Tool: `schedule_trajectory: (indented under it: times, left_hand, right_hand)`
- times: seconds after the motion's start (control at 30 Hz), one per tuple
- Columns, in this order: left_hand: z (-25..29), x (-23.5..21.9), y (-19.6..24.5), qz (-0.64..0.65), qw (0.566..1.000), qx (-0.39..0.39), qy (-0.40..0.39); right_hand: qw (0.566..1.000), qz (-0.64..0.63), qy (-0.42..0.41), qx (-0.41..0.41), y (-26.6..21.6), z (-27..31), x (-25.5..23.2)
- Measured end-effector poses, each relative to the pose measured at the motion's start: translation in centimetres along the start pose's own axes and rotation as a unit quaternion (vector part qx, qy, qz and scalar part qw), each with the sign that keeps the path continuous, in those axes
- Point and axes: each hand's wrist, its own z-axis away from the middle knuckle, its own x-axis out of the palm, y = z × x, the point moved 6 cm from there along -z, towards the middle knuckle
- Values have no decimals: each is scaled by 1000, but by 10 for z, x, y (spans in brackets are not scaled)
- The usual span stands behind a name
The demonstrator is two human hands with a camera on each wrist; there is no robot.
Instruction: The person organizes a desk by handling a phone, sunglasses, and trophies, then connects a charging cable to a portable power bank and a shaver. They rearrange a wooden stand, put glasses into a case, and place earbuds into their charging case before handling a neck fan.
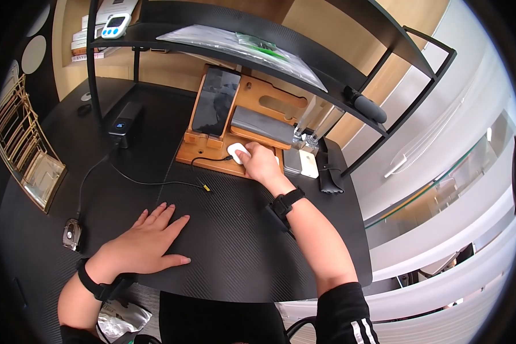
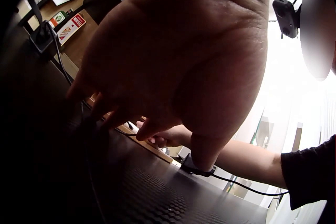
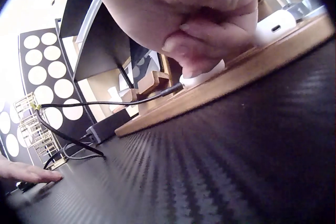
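My right hand is at the front of a wooden desk stand, its curled fingers gripping a small white rounded case. A black cable runs into the case's end. In the right wrist view the fingertips cover part of the white case, which sits low at the stand's edge. Another white case with a small port lies farther along the stand. My left hand rests palm down on the black desk, fingers spread, holding nothing.
A phone leans on the stand beside a grey oblong case. Left of it stands a black power bank with a lit display. A wire rack is at the far left. A black shelf overhangs the back.
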Motion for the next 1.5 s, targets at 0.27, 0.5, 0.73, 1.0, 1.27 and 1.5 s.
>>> schedule_trajectory:
  times: [0.27,0.5,0.73,1.0,1.27,1.5]
  left_hand:
    - [-1,3,-1,-13,1000,10,0]
    - [-1,6,0,-25,1000,15,6]
    - [-1,8,-2,-36,999,16,10]
    - [-2,8,-1,-39,999,15,8]
    - [-3,9,1,-49,999,16,5]
    - [-3,6,1,-56,998,11,8]
  right_hand:
    - [993,115,-6,-41,-14,9,-8]
    - [973,229,-32,28,-25,20,-25]
    - [964,263,-6,29,-24,20,-24]
    - [953,298,-18,43,-22,17,-30]
    - [957,290,-8,18,-24,16,-33]
    - [962,121,54,-238,-52,26,-24]
